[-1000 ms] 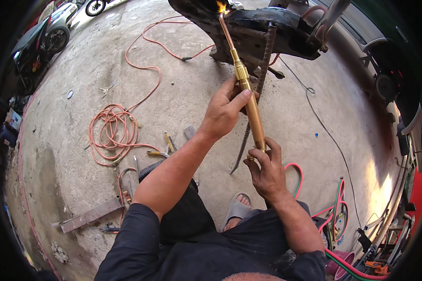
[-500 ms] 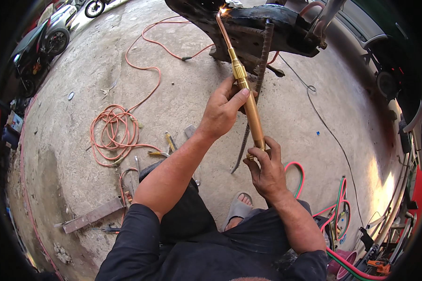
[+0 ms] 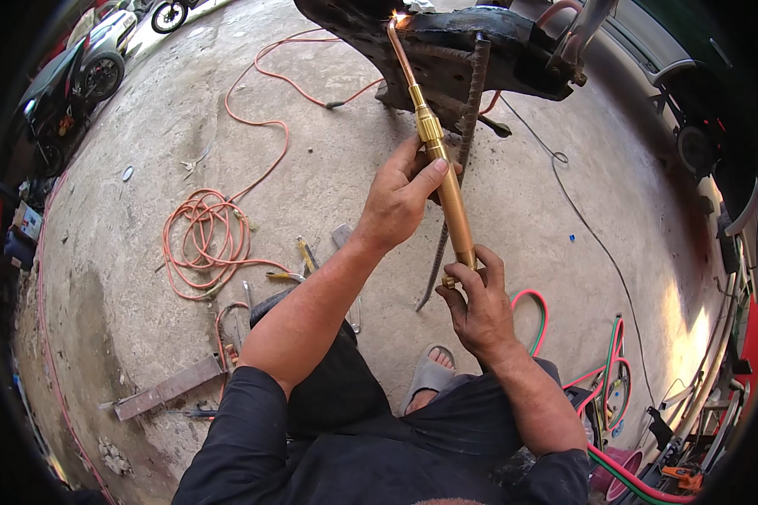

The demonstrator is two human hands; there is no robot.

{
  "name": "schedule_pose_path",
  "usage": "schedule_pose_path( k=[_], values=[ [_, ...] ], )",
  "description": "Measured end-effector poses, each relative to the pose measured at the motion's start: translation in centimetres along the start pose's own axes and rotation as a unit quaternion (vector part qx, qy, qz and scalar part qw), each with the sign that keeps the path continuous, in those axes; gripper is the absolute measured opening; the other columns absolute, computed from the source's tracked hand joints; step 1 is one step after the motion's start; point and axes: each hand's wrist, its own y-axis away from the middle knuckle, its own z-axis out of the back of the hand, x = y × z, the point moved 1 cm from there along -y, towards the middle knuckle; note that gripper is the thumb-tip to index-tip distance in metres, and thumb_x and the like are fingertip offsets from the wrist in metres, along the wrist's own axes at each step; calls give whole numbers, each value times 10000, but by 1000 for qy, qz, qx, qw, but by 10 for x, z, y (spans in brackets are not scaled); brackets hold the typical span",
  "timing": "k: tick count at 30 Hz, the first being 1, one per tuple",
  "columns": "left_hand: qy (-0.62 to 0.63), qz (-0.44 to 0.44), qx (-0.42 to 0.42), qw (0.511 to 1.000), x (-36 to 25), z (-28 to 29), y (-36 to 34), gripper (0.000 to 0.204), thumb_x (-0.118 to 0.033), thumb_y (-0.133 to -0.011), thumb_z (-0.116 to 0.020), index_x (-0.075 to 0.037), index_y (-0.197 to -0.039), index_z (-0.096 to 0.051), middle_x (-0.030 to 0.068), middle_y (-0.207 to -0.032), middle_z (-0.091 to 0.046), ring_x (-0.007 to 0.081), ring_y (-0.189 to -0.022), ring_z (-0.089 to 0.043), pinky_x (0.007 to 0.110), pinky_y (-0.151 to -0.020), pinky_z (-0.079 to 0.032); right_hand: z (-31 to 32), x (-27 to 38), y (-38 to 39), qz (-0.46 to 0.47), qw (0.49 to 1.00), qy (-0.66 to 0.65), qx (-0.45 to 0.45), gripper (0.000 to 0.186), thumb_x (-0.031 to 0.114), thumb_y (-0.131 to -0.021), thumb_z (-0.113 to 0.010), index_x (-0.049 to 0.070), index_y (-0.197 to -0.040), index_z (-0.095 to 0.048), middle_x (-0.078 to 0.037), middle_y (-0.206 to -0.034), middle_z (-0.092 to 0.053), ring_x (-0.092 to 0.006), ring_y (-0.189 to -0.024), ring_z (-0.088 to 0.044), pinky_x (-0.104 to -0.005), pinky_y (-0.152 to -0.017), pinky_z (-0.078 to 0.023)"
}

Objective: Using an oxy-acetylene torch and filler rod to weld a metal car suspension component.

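Note:
A brass gas torch [image 3: 452, 206] slants up and away from me, its bent copper tip alight against a dark metal part [image 3: 514, 63]. My left hand [image 3: 398, 198] is closed round the front of the handle, just behind the knurled collar, thumb on top. At the rear end, my right hand [image 3: 484, 307] grips the torch, its fingers around a small brass valve knob [image 3: 449, 282]. A bright flame [image 3: 398, 16] glows where the tip meets the metal. Behind the handle, a ribbed steel bar [image 3: 477, 88] runs from the dark part down toward the floor.
Coiled orange cable [image 3: 206, 240] lies on the concrete floor [image 3: 312, 198] at left, near pliers [image 3: 305, 252] and a rusty metal bar [image 3: 167, 387]. Red and green hoses [image 3: 541, 320] loop at lower right. Motorcycles [image 3: 63, 109] stand far left; a thin black cable [image 3: 596, 240] crosses the right.
The flame at the torch tip looks slightly different in shape and brightness. Both hands keep their grip in nearly the same place.

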Motion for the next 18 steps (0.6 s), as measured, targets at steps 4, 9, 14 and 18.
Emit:
schedule_pose_path(
  k=[4,9,14,18],
  values=[
    [9,0,4,1000,0,0,0,367,-179,-1092,-567,9,-1404,-522,109,-1132,-716,149,-1043,-683,312,-914,-563,1,2,0,-2,1000,4,-1,422,149,-902,-834,146,-1273,-632,-180,-1395,-466,-320,-910,-723,-435,-727,-634],
    [2,-2,-1,1000,0,-1,0,381,-176,-1091,-571,12,-1419,-521,107,-1135,-717,145,-1038,-682,307,-913,-561,4,5,0,-16,1000,8,10,417,208,-926,-817,143,-1307,-659,-172,-1392,-472,-304,-860,-713,-427,-719,-629],
    [9,0,0,1000,-1,-1,0,386,-173,-1090,-574,15,-1423,-520,104,-1132,-718,142,-1040,-682,305,-915,-561,5,6,-1,-18,1000,-1,6,410,234,-943,-800,149,-1325,-679,-162,-1383,-486,-283,-827,-698,-412,-703,-623],
    [1,0,0,1000,-2,-1,0,387,-179,-1093,-576,14,-1424,-517,103,-1131,-717,140,-1039,-683,304,-919,-561,5,8,-1,-24,1000,-4,-9,394,238,-937,-807,150,-1304,-696,-147,-1359,-517,-270,-805,-699,-404,-686,-620]
  ],
)
